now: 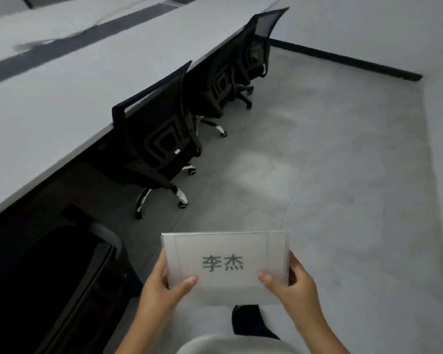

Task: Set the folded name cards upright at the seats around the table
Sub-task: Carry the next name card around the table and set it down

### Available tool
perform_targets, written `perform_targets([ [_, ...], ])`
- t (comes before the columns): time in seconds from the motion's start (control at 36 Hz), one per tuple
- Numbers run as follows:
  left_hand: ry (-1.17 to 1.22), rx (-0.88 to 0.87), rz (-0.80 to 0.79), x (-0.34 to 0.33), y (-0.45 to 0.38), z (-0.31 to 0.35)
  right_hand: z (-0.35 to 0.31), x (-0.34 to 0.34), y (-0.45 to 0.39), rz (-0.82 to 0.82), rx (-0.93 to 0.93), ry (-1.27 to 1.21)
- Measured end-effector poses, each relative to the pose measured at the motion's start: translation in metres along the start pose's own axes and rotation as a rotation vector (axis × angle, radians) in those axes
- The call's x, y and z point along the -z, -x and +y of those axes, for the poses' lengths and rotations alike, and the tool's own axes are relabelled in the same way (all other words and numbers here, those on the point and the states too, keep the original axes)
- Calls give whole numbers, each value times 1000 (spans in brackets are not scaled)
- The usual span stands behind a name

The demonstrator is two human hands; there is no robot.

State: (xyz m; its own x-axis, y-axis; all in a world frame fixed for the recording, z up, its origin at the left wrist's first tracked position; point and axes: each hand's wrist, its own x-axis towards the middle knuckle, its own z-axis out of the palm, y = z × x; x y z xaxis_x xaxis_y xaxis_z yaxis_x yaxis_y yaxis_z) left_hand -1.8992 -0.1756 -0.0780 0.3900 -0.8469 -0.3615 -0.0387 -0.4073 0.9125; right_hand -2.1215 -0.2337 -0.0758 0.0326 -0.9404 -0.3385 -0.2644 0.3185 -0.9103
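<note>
A stack of white folded name cards (225,254) is held flat in front of me over the floor, the top card printed with two dark characters. My left hand (164,287) grips its lower left corner, thumb on top. My right hand (289,284) grips the lower right corner the same way. The long grey table (62,80) runs along the left, apart from the cards.
Three black mesh office chairs are pushed in at the table's edge: the nearest (159,141), one behind it (215,83), the farthest (258,47). Another dark chair (62,277) stands at lower left. Grey floor (343,162) stretches to the right, with a dark strip (343,58) at the far side.
</note>
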Motion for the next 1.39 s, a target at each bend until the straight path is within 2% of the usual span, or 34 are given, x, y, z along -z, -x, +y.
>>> perform_targets([
  [0.25,105,82,365,-13,-70,55,-80,-28,-152,-360,110,96],
  [0.61,259,61,626,48,-190,95,-170,-152,-288,-638,199,159],
  [0.94,440,173,1024,111,-214,116,-235,-292,-331,-1037,273,244],
  [1.14,440,193,1283,166,-236,131,-283,-397,-341,-1290,339,253],
  [1.39,438,169,1459,232,-277,147,-333,-498,-345,-1459,412,217],
])
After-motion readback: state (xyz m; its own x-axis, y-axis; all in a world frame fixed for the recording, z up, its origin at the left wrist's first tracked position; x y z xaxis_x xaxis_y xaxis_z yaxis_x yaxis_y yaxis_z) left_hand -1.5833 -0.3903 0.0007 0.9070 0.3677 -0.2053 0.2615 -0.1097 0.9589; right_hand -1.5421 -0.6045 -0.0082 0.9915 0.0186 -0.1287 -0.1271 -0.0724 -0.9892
